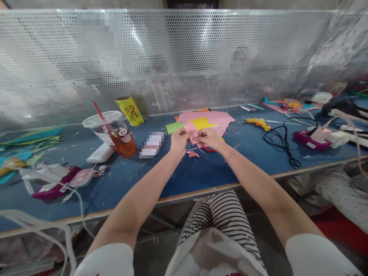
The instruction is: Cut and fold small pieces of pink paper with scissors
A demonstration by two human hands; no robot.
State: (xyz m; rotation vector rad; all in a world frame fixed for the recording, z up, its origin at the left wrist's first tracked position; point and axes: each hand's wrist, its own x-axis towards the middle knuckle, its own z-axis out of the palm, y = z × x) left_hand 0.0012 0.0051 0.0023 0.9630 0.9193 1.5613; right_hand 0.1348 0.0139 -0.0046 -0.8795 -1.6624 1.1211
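Note:
Between my two hands is a small piece of pink paper (190, 128), held up just over the table. My left hand (180, 140) pinches its left side between thumb and fingers. At its right side, the fingers of my right hand (211, 138) are closed on the same paper. Behind the hands lie a large pink sheet (225, 118), a yellow paper piece (201, 122) and a green paper piece (174, 127). Red scissors handles (209, 148) show partly beneath my right hand. Pink scraps (192, 154) are scattered in front.
A plastic cup of drink (122, 142) with a red straw stands at left, near a yellow roll (130, 111) and a phone (151, 145). To the right are a yellow glue gun (258, 123), black cable (284, 140) and purple power strip (312, 141). A perforated metal screen (195, 50) closes the back.

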